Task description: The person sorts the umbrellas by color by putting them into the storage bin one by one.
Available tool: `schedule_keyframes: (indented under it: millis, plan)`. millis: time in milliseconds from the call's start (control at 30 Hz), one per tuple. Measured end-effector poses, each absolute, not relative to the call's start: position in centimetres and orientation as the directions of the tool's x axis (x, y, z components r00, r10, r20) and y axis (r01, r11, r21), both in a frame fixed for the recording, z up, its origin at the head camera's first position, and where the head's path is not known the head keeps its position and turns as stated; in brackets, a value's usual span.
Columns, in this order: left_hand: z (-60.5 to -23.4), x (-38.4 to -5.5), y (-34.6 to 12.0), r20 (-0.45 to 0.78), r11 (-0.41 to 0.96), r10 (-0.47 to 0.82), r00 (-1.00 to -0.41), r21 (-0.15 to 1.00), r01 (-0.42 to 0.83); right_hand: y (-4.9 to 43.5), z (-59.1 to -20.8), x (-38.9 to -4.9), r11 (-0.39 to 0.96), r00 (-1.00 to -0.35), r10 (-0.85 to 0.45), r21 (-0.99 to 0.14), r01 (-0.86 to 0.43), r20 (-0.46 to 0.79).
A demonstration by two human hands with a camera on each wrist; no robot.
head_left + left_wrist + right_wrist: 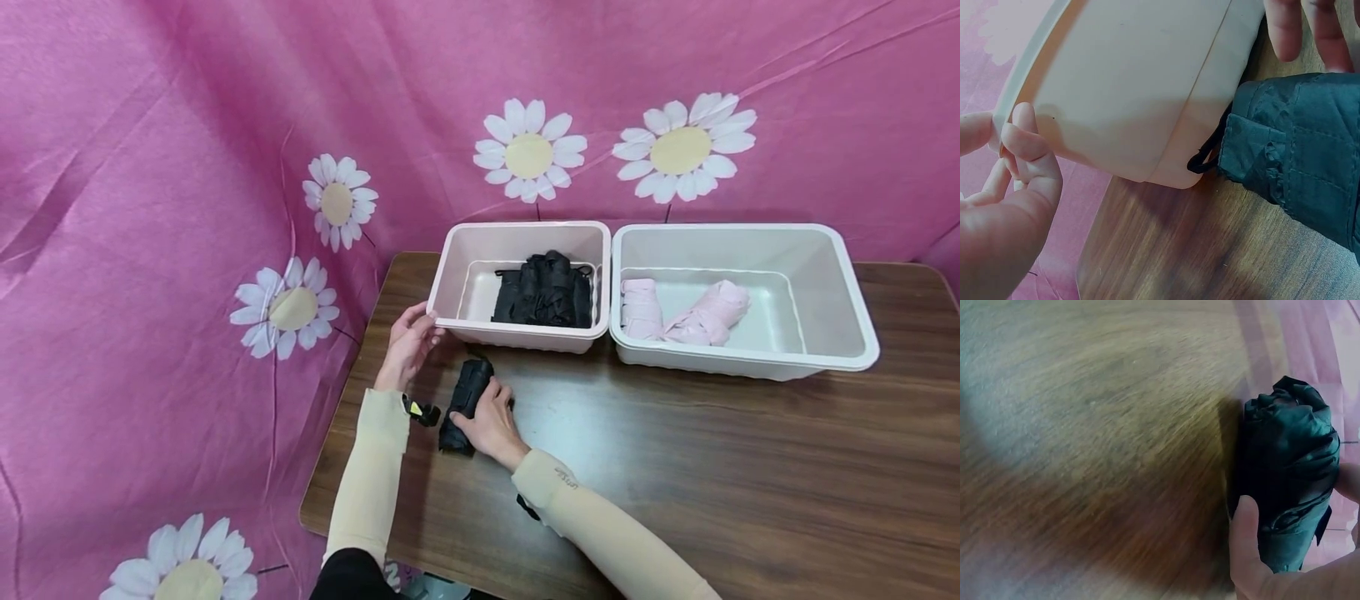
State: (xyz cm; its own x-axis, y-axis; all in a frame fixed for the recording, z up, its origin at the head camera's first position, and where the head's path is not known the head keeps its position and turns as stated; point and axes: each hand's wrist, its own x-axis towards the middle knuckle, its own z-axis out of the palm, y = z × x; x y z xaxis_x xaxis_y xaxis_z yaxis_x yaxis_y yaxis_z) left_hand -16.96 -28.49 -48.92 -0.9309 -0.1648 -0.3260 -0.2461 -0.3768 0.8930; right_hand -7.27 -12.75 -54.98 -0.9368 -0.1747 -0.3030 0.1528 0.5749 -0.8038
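Note:
My left hand (410, 343) pinches the near-left corner of the rim of the left plastic bin (517, 336); the left wrist view shows its fingertips on that rim. A rolled black fabric bundle (468, 392) lies on the table in front of this bin. A dark loop (1200, 164) sticks out from its end towards the bin. My right hand (493, 423) grips the bundle from the right side, with thumb and fingers on opposite sides in the right wrist view. Similar black bundles (551, 287) lie together inside the left bin.
A larger white bin (817, 300) stands beside the left one, holding rolled pink fabric bundles (708, 315) at its left end. Both bins stand at the back of the brown wooden table (675, 467). A pink curtain (420, 100) with daisies hangs behind and to the left.

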Motion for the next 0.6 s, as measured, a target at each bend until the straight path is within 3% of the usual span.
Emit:
schedule_keyframes:
  millis: [600]
  plan:
    - [-49.08,-17.08,-28.56,-0.329,-0.37,-0.162,-0.93,0.894,-0.252,-11.93,-54.56,-7.89,0.591,-0.893,-0.207,-0.779,0.212,-0.401]
